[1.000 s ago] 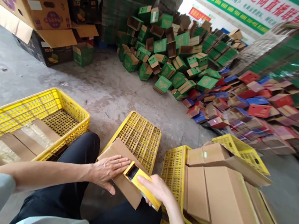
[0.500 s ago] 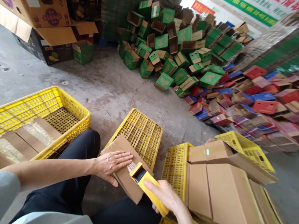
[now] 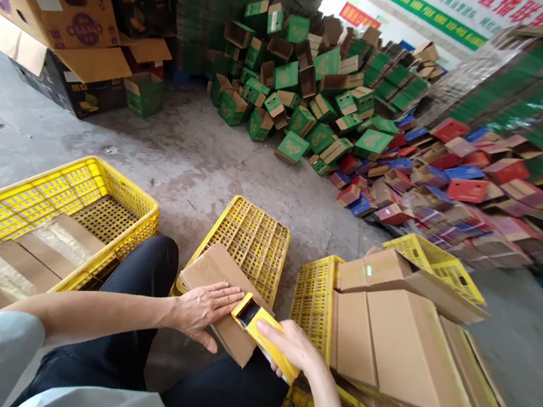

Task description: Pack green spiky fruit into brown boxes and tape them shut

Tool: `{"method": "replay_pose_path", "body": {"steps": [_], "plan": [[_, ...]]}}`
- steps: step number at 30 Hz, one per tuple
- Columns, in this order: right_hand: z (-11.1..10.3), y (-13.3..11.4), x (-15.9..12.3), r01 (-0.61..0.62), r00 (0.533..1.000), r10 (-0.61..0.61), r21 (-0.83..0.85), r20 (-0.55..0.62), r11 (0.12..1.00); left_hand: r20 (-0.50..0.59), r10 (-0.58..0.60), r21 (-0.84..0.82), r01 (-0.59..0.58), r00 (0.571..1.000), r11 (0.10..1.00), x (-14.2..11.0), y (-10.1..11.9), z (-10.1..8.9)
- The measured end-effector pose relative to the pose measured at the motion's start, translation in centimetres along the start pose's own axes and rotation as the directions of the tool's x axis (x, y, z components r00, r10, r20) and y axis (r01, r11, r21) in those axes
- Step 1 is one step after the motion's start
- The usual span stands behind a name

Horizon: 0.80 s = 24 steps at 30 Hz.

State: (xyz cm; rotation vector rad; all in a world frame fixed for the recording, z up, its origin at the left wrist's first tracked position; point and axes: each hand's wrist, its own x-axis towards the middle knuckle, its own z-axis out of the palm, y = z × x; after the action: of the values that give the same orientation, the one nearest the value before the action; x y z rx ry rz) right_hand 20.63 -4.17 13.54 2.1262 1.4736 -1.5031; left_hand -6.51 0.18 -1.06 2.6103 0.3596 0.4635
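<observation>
A small closed brown cardboard box [image 3: 219, 262] lies tilted over the near end of a yellow plastic crate [image 3: 261, 236] in front of my knees. My left hand [image 3: 203, 308] is flat on top of the box, palm down with the thumb spread. My right hand [image 3: 292, 346] is wrapped round the handle of a yellow hand tool with a dark window [image 3: 267, 334]. The tool's front end is down at the box's upper face, right beside my left fingertips. What is under its tip is hidden.
On the left stands a yellow crate [image 3: 153, 214] with taped cardboard boxes [image 3: 61, 245]. Flat-folded cartons [image 3: 413, 348] fill another crate [image 3: 311, 300] on the right. Piles of green boxes [image 3: 292, 146] and red and blue boxes [image 3: 468, 189] lie ahead; large cartons [image 3: 82, 18] stand far left.
The yellow tool has come down onto the box beside my left fingers; its tip was raised slightly before. My left hand stays flat on the box. The whole view has shifted slightly.
</observation>
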Motion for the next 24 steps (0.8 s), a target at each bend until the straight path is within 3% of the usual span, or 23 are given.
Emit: {"method": "replay_pose_path", "body": {"steps": [5, 11, 20, 24], "plan": [[-0.1, 0.0, -1.0, 0.028, 1.0, -0.028, 0.047, 0.0, 0.999, 0.012, 0.02, 0.015, -0.02, 1.0, 1.0, 0.3, -0.7, -0.1], [-0.5, 2.7, -2.5, -0.064, 0.998, 0.063, 0.113, 0.012, 0.991, 0.024, 0.022, 0.026, -0.023, 0.999, 0.999, 0.4, -0.9, -0.3], [-0.5, 3.7, -1.3, -0.057, 0.998, 0.06, 0.072, -0.036, 0.996, 0.068, 0.013, 0.009, -0.014, 0.998, 1.0, 0.9, -0.3, -0.2], [-0.6, 4.2, -1.2, -0.036, 0.999, 0.038, 0.066, -0.029, 0.997, 0.066, 0.077, -0.008, -0.077, 0.995, 0.997, 2.0, 0.6, 0.3]]}}
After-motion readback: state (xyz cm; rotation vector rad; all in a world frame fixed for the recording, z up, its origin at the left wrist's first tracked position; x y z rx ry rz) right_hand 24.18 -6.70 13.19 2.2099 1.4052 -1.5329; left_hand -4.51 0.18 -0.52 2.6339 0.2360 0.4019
